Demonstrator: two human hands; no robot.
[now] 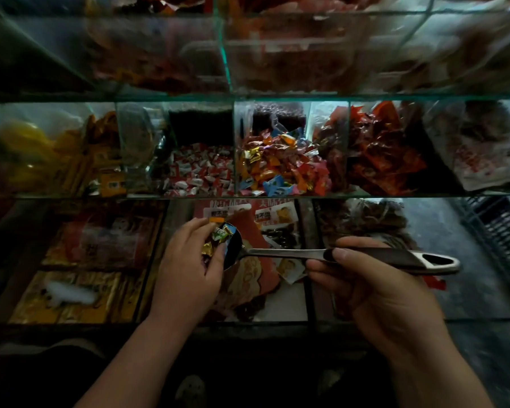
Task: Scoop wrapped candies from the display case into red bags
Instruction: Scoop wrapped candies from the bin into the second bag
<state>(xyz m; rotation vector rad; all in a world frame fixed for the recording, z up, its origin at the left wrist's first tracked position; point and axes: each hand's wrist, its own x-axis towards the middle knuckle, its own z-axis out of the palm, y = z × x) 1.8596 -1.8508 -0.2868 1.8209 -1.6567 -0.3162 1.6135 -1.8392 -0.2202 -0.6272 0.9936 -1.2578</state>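
Note:
My right hand (362, 278) grips the dark handle of a metal scoop (292, 253) held level, its bowl pointing left. My left hand (189, 257) is cupped against the bowl and closed around several wrapped candies (218, 238) in gold, green and blue foil. A red bag (256, 260) with a gold pattern hangs just behind the scoop bowl, under my left hand; whether that hand also holds it is hidden. Above, the glass display case (248, 97) has a compartment of mixed colourful candies (280, 166) and one of red-and-white candies (200, 172).
Glass dividers split the middle shelf into bins; red packets (386, 154) lie to the right, yellow packets (42, 151) to the left. Lower boxes of packaged goods (100, 245) sit at left. A dark plastic crate (501, 234) stands on the floor at right.

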